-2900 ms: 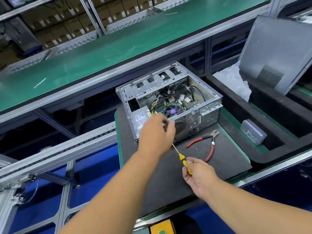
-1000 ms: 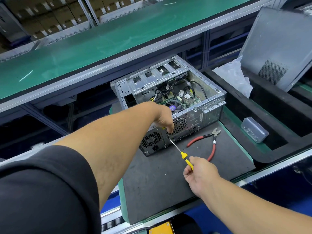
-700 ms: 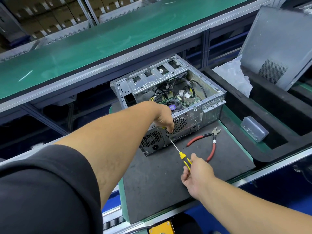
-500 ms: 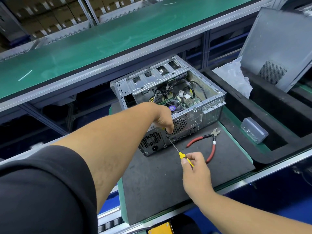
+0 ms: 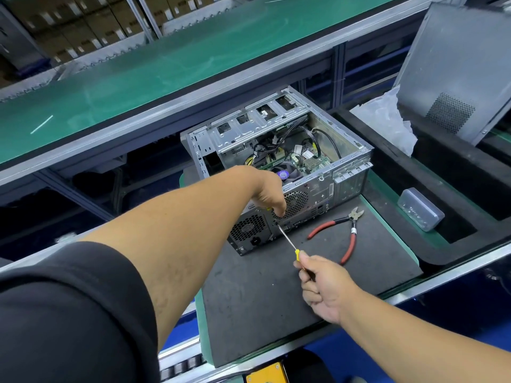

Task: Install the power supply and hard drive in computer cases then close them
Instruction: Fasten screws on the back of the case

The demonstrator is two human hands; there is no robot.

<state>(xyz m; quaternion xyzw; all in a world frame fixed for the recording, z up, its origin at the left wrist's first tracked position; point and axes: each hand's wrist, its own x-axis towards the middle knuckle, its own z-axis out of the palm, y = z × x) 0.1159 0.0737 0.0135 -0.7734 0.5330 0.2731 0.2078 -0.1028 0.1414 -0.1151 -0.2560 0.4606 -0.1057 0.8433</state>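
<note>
The computer case [image 5: 279, 172] lies on its side with its top open, just beyond both hands, and inside it shows a drive cage at the far edge, a bundle of black and yellow cables, a green board and a round fan under the left wrist. The power supply [image 5: 250, 230] sits in the near left corner of the case, its vented back facing the person, just below and left of the left hand [image 5: 269, 194]. That left hand curls down over the case's back edge, fingertips pressed to the panel where the screwdriver tip meets it; whether it pinches anything there, I cannot tell. The right hand [image 5: 325, 288] grips the yellow handle of the screwdriver [image 5: 287, 240], whose thin shaft runs up and left from the fist to the back panel. The case rests on a dark grey mat [image 5: 276, 294] on the worktop [image 5: 387, 294], its long axis running from near left to far right. Red-handled pliers [image 5: 345, 230] lie on the mat just beyond the right hand, jaws toward the case. Further right, a small clear plastic box [image 5: 420, 208] sits in a black foam tray [image 5: 456, 167], with a grey side panel [image 5: 453, 70] leaning above it beside a crumpled plastic bag [image 5: 387, 120]. Beyond the case runs a green conveyor belt [image 5: 166, 59], with stacked cartons [image 5: 83, 26] behind it.
</note>
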